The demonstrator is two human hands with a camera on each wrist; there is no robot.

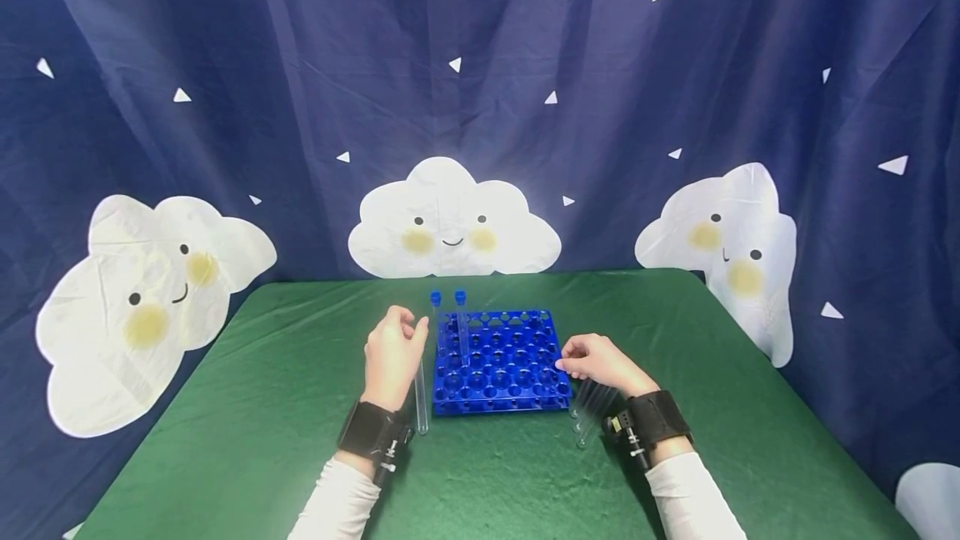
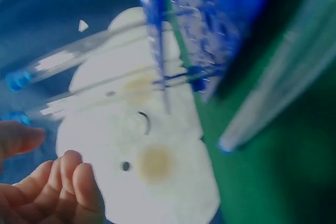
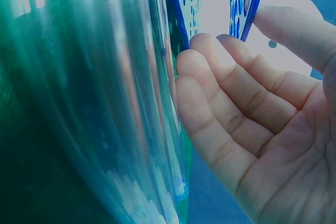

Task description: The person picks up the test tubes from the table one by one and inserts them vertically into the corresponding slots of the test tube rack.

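A blue test tube rack (image 1: pixel 498 365) stands on the green table, with two blue-capped test tubes (image 1: pixel 462 332) upright in its left columns. My right hand (image 1: pixel 602 360) is at the rack's right edge; in the right wrist view the thumb and forefinger pinch its upper plate. Left of the rack is my left hand (image 1: pixel 395 357), its fingers relaxed and apart from the thumb, holding nothing. Just beside that hand lies a clear test tube (image 1: pixel 422 398), its upper end hidden in the head view; a blue end (image 2: pixel 226 145) shows in the left wrist view.
Several clear test tubes (image 1: pixel 592 411) lie side by side under the right hand and wrist, right of the rack. A dark blue curtain (image 1: pixel 480 107) with white clouds hangs behind the table (image 1: pixel 300 407). Both wrists wear black straps with cameras.
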